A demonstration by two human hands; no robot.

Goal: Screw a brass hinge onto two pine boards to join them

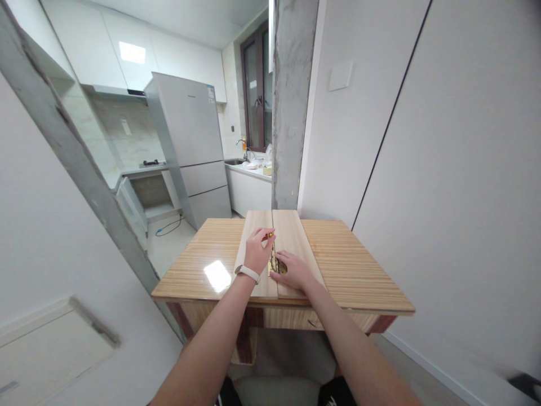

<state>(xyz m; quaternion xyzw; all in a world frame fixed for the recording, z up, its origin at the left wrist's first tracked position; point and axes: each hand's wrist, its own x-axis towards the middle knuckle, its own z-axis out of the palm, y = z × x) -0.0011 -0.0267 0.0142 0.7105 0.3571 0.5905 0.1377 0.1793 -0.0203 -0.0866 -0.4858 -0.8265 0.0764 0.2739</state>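
the gold-coloured metal piece (270, 269) lies over the seam between two pale boards, the left board (262, 287) and the right board (291, 231), toward their near end on the striped table (355, 265). the right hand (296, 272) is on it from the right, fingers loosely bent and partly covering it; whether they grip or only press, i cannot tell. the left hand (256, 251), with a pale-banded watch (248, 273) at its wrist, has thumb and fingertips pinched around a small yellow bit (270, 234), just beyond the metal piece on the far side.
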